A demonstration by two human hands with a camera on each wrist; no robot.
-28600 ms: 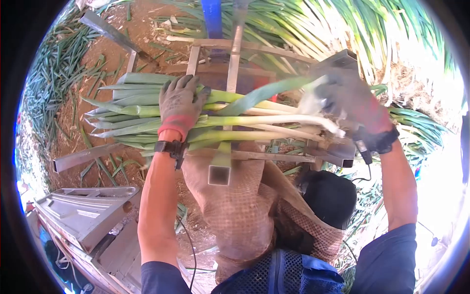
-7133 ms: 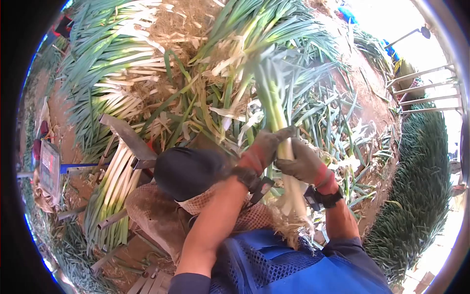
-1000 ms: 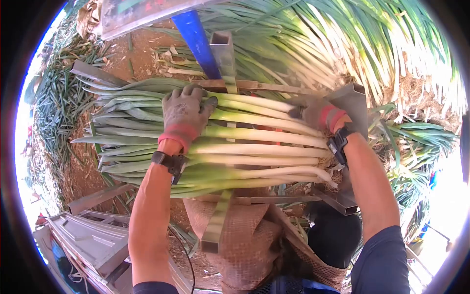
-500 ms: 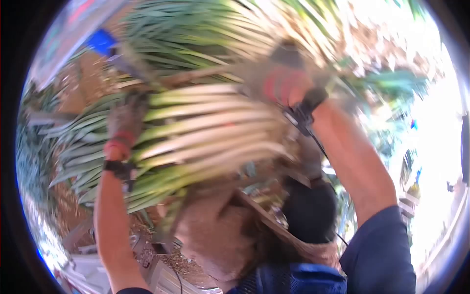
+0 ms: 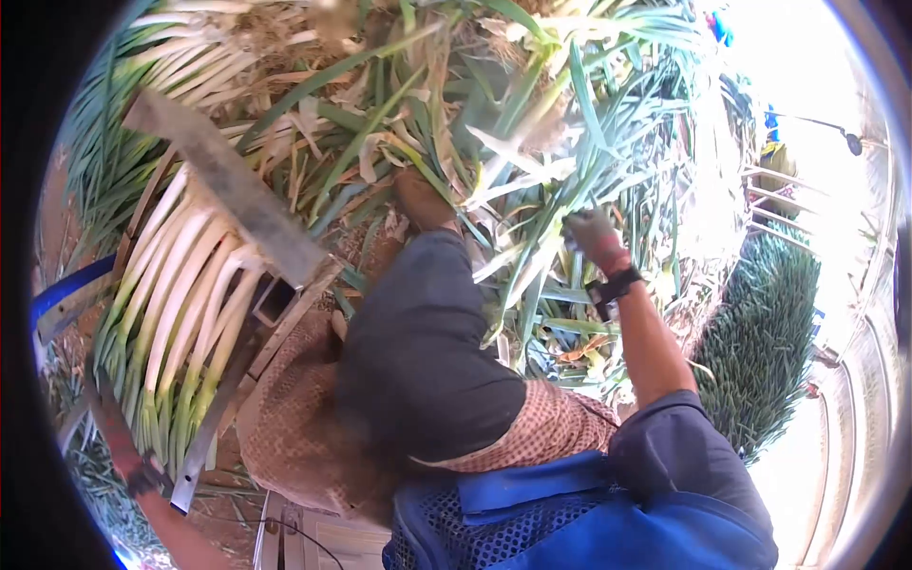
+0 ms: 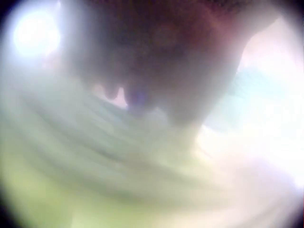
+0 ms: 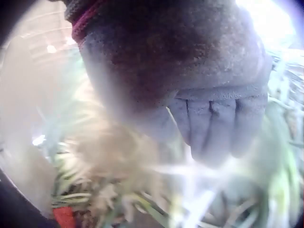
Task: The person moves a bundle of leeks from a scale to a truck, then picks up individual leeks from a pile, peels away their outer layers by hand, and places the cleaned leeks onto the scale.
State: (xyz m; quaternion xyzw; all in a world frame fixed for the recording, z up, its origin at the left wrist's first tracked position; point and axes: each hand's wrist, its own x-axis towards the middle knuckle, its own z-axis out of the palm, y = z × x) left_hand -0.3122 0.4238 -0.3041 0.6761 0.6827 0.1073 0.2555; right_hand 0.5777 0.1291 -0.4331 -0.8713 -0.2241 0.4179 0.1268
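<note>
Many trimmed stalks (image 5: 180, 294) lie side by side on the metal rack (image 5: 228, 204), left in the head view. One second ago both hands pressed on them; now the right hand (image 5: 591, 231) has gone into the loose pile (image 5: 532, 123) at the right, so I judge fetching is the step in hand. The left hand (image 5: 100, 404) stays by the green ends, and how its fingers lie I cannot tell. Only the right wrist view shows bent fingers (image 7: 216, 126) over leaves; holding one or not, I cannot tell.
</note>
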